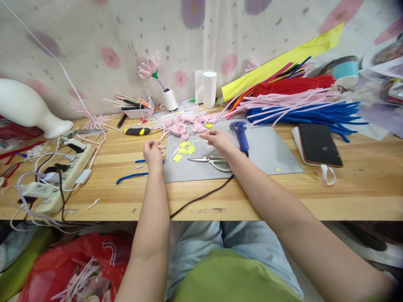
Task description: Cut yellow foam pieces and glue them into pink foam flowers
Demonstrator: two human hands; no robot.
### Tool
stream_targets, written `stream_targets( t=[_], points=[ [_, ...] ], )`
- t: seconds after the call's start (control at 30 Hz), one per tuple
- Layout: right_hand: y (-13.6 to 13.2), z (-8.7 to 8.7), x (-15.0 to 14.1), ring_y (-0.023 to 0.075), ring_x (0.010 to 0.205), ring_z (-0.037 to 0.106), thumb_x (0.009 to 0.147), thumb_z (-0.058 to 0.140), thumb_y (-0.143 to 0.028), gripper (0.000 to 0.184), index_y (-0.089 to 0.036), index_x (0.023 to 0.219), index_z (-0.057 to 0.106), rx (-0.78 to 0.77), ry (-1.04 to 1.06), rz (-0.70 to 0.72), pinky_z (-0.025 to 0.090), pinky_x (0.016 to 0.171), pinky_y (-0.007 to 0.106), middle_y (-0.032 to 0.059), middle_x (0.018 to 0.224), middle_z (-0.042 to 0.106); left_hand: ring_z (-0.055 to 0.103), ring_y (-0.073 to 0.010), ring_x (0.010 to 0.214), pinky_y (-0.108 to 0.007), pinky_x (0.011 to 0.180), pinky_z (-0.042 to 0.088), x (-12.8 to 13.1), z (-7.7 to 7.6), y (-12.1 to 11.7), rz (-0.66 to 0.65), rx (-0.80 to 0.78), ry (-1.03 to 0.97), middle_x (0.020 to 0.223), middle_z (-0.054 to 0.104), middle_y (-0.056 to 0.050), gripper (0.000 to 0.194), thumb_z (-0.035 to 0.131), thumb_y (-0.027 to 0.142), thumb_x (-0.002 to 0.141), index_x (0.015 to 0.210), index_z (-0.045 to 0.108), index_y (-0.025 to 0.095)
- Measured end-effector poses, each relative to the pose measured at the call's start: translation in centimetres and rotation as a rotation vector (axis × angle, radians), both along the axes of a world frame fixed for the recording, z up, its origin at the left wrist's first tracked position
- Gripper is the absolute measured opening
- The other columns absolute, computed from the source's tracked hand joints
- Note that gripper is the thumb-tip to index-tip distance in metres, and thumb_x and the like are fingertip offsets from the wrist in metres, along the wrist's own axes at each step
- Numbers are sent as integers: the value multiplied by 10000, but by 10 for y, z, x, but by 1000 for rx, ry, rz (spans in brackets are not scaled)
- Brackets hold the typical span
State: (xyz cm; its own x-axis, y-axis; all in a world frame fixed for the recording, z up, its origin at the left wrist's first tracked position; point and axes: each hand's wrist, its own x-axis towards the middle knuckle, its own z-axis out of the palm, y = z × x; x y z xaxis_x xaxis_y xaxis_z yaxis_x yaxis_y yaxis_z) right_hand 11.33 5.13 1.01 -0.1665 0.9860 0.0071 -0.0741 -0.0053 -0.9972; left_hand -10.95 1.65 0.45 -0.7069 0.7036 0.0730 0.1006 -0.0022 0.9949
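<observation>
My left hand (153,155) is closed just past the left edge of the grey cutting mat (264,155), its fingers curled together. A small pink bit shows beside its fingertips; what they hold I cannot make out. Above the mat my right hand (216,140) pinches with thumb and forefinger, and anything between them is too small to name. Pink fuzzy petals (179,128) lie beyond both hands. Yellow paper squares (187,148) are scattered between them. Under my right hand rest the scissors (217,161), partly covered by the wrist. A blue glue gun (241,136) lies right of that hand.
Bundles of blue (302,115), pink and red pipe cleaners lie at the back right. A black phone-like device (319,144) sits at right. At left are a cabled power strip (67,178) and a utility knife (136,131). A pink flower (150,68) stands in a white spool (170,100).
</observation>
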Motion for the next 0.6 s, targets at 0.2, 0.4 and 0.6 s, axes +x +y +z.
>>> stream_targets(
  t=[0.2,0.4,0.6],
  points=[
    [1,0,1,71,533,395,460,762,-504,404,-170,610,590,-13,-17,0,311,488,242,-10,612,544,400,-130,617,-284,650,366,-37,2,-3,393,-50,208,641,399,18,239,372,355,856,670,389,206],
    [0,-4,0,72,522,377,478,739,-482,361,-180,619,601,12,-38,18,298,484,243,-14,589,527,497,-173,765,-323,797,383,-23,-10,-3,209,-89,425,732,473,-20,162,449,243,824,684,374,210],
    [0,-11,-6,74,511,357,481,738,-484,353,-192,636,615,-6,-67,5,280,471,241,-17,575,533,534,-197,888,-332,866,383,0,-7,-10,72,-38,617,865,579,-53,164,641,219,682,765,503,190]
  ],
)
